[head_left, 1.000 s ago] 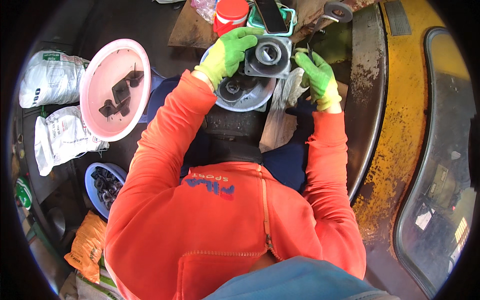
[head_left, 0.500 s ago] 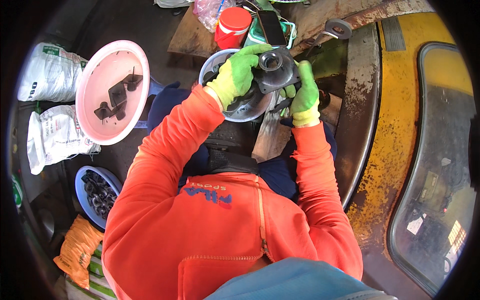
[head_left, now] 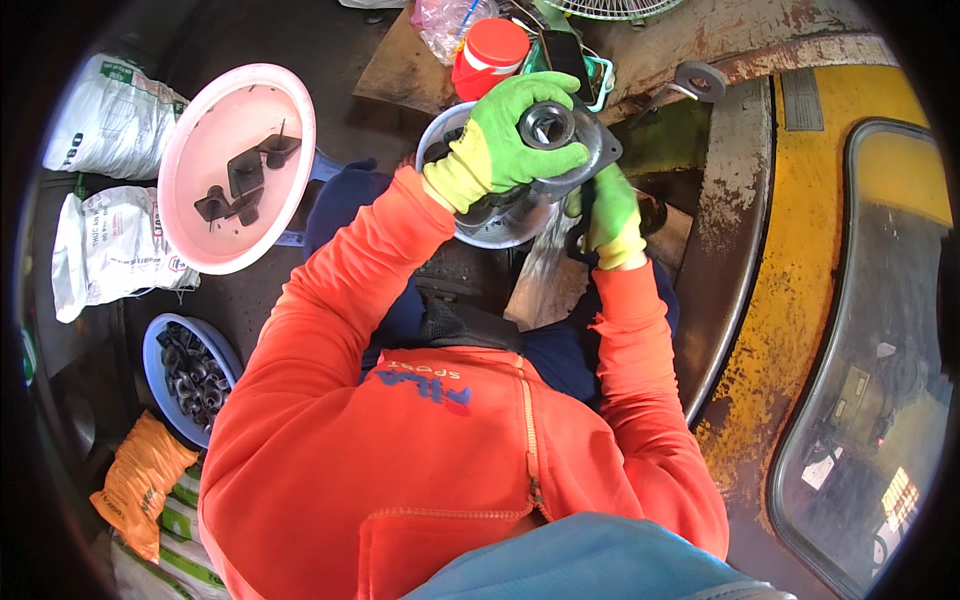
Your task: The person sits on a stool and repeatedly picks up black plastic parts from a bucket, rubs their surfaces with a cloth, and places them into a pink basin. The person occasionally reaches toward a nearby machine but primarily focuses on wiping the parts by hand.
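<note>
My left hand (head_left: 503,138), in a green glove, grips a black square-flanged part (head_left: 594,152) with a round raised collar. Its thumb and fingers wrap about the collar, which faces up. My right hand (head_left: 613,212), gloved too, is just below the part's right corner. Its fingers are curled and partly hidden, with something dark beside them that I cannot make out. Under the hands stands a light-coloured basin (head_left: 431,133) with dark pieces in it, partly covered by my left hand and the part.
At the left a pink basin (head_left: 180,200) holds several black parts, and a blue basin (head_left: 160,385) is full of small dark pieces. A red-lidded jug (head_left: 497,45) and a phone (head_left: 563,55) are at the back. A rusty yellow panel (head_left: 800,300) stands close on the right.
My left hand has shifted its hold from the part's left edge to around its collar. The right hand has dropped from the part's right edge to below it.
</note>
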`<state>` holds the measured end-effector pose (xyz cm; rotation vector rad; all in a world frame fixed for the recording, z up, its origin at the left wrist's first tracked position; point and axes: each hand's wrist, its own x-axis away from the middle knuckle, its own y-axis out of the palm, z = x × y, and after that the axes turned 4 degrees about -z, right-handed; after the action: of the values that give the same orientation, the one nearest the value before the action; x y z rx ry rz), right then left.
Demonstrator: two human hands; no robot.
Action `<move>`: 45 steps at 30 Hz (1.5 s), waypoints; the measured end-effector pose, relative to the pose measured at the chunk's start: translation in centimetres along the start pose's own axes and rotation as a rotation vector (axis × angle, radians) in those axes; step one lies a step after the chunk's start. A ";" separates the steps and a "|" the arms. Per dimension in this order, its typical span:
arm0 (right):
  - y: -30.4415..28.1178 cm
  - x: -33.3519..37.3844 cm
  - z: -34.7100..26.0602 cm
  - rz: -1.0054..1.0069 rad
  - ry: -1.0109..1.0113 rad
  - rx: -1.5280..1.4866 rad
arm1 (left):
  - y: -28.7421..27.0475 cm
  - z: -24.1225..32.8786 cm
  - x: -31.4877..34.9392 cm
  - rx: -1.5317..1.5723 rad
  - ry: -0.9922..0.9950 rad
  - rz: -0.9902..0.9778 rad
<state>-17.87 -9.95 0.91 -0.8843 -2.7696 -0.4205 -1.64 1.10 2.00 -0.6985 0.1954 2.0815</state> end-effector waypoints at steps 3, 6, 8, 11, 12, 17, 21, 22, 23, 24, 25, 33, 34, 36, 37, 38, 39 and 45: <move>1.6 0.1 2.0 -0.042 -0.339 0.316 | 0.3 0.2 0.2 -0.034 0.087 0.035; 2.5 -0.2 3.0 -0.037 -0.575 0.285 | 1.1 0.5 0.8 0.022 0.048 0.013; 2.7 -0.6 2.9 -0.014 -0.559 0.266 | 1.6 0.6 1.2 0.053 0.050 -0.007; 2.9 -0.8 2.3 0.011 -0.609 0.409 | 2.0 1.0 1.7 0.085 0.056 -0.006; 3.1 -0.8 2.1 0.015 -0.592 0.371 | 2.1 1.1 1.8 0.092 0.057 -0.001; 4.0 0.0 1.3 0.042 -0.521 0.279 | 2.0 1.6 2.0 0.100 0.087 0.012; 3.3 0.5 -0.3 -0.078 -0.537 0.732 | 1.2 1.4 1.8 0.060 0.150 -0.075; 3.0 0.8 -0.7 -0.142 -0.539 0.733 | 1.1 1.4 1.7 0.060 0.154 -0.096; 2.9 1.1 -1.0 -0.206 -0.540 0.732 | 0.9 1.5 1.6 0.072 0.175 -0.126; 2.7 1.3 -1.4 -0.279 -0.502 0.748 | 0.8 1.6 1.5 0.081 0.181 -0.157; 2.7 1.5 -1.5 -0.309 -0.446 0.671 | 0.7 1.7 1.4 0.095 0.192 -0.180; 0.3 3.1 -0.1 -0.622 -0.287 0.715 | -0.3 2.3 0.6 0.471 0.086 -0.613; 0.4 3.3 0.3 -0.654 -0.344 0.802 | -0.3 2.2 0.6 0.572 -0.003 -0.697; 0.9 3.4 1.1 -0.544 -0.137 0.537 | -0.1 2.0 0.2 0.726 0.046 -0.850; 1.2 3.4 1.3 -0.485 -0.144 0.487 | -0.1 1.9 -0.1 0.790 0.047 -0.932; 1.5 3.0 1.2 -0.422 -0.373 0.764 | -0.3 1.8 -0.5 0.806 0.038 -0.927; 1.7 2.6 1.0 -0.352 -0.636 1.063 | -0.7 1.7 -1.0 0.744 0.002 -0.884; 0.5 0.3 -0.8 -0.054 -0.635 0.752 | -0.6 2.2 -0.8 0.113 -0.128 -0.393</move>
<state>-17.74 -9.67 1.87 -0.8220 -3.0605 1.0070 -1.69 1.67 4.31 -0.4887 0.0934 1.7169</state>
